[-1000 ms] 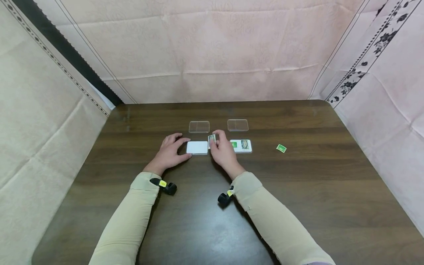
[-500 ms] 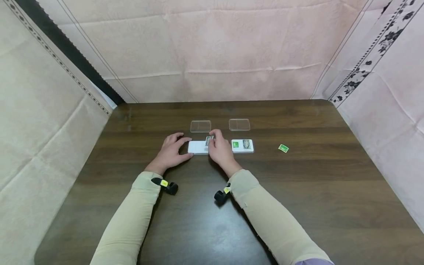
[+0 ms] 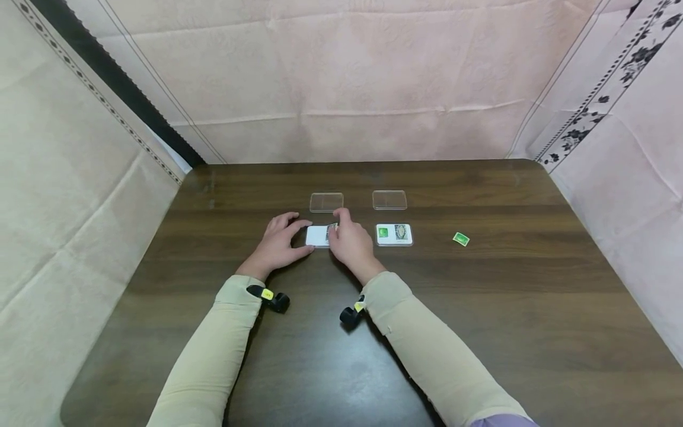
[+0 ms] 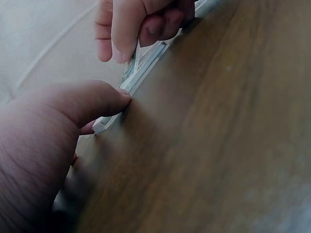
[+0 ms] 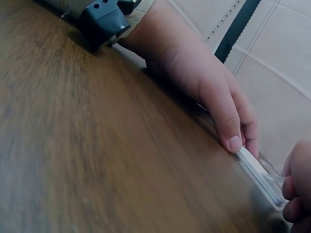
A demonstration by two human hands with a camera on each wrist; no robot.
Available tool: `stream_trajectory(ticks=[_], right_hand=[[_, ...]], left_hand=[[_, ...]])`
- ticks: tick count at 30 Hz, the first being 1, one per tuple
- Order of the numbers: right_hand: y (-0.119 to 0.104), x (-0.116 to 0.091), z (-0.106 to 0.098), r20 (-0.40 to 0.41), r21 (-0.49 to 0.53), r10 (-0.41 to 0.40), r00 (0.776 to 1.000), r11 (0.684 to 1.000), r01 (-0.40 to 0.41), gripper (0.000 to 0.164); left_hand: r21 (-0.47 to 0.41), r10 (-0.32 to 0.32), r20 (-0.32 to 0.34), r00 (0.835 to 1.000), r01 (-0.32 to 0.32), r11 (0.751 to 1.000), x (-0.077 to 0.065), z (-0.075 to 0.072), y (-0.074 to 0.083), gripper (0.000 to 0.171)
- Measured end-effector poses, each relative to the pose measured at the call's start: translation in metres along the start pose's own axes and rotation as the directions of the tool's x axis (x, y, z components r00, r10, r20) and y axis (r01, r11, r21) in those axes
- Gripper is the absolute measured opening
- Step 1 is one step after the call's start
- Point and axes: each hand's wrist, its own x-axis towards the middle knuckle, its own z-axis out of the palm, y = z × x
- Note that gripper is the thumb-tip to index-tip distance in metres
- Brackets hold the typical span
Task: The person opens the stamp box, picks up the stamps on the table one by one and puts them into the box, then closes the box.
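Observation:
In the head view, a flat white rectangular case point(image 3: 316, 237) lies on the table left of centre. My left hand point(image 3: 278, 242) grips its left end, with the thumb point(image 4: 114, 100) on the near edge and a finger on the far edge. My right hand point(image 3: 352, 244) pinches a small stamp-like printed piece point(image 3: 329, 229) over the case's right part. Its lower end appears to touch the case, but the fingers hide most of it. To the right lies a second white case point(image 3: 390, 235), bearing a green stamp-like piece point(image 3: 383, 232) and a darker printed one point(image 3: 401, 232).
Two clear plastic covers point(image 3: 326, 202) point(image 3: 389, 200) lie behind the cases. A loose green stamp-like piece point(image 3: 461, 239) is farther right on the brown table point(image 3: 507, 332). Pale cloth point(image 3: 341, 83) hangs behind the table's far edge.
My right hand has moved left, carrying the printed piece from beside the left case's right edge to over its right part. The left hand stays in place on the case.

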Motion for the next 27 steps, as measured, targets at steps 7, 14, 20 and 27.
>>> stream_trajectory(ticks=[7,14,20,27], right_hand=[[-0.0033,-0.0008,0.0007,0.011,-0.066,0.003,1.0,0.998,-0.003,0.038],[-0.0034,-0.0005,0.0008,0.03,-0.086,-0.005,1.0,0.996,0.007,0.039],[-0.0021,-0.0003,0.0027,0.032,-0.114,-0.023,0.999,0.993,0.027,0.037],[-0.001,-0.0001,0.0027,0.042,-0.131,-0.026,0.999,0.991,0.032,0.038]], left_hand=[[-0.002,0.005,0.0,1.0,-0.005,1.0,0.0021,0.0006,-0.0001,0.062],[-0.003,0.004,-0.003,1.0,-0.004,1.0,0.0025,0.0015,-0.0014,0.061],[-0.01,0.008,-0.007,1.0,-0.008,1.0,0.0026,0.0015,-0.0018,0.059],[-0.009,0.011,-0.011,1.0,-0.011,1.0,0.0025,0.0028,-0.0031,0.059]])
